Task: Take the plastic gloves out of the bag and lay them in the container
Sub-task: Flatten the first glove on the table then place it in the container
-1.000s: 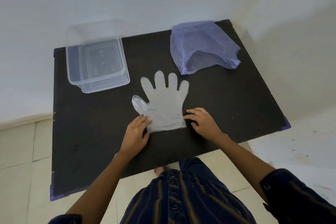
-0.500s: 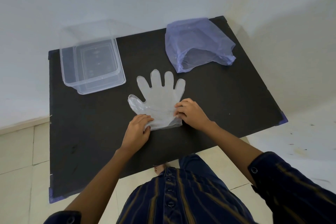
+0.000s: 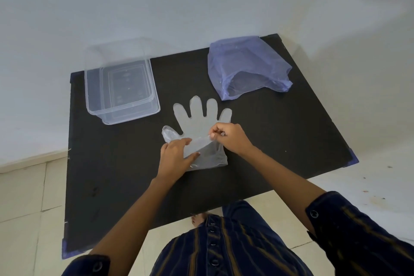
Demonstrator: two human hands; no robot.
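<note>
Right hand (image 3: 231, 139), fingers pinched on the top layer of the clear glove (image 3: 202, 119) at its cuff, lifts it; left hand (image 3: 175, 158), fingers together, presses the cuff flat on the black counter (image 3: 280, 141). Glove's out of the purple bag (image 3: 246, 69) (bag looks emptied), but the container (image 3: 122, 87) holds nothing — laying-in remains.

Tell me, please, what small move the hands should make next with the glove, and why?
Probably lift the plastic glove off the black table and carry it left toward the clear container. The right hand pinches the cuff's upper layer, raised off the table, the left hand rests on the cuff, and the container looks empty. The purple bag lies open behind.
</note>
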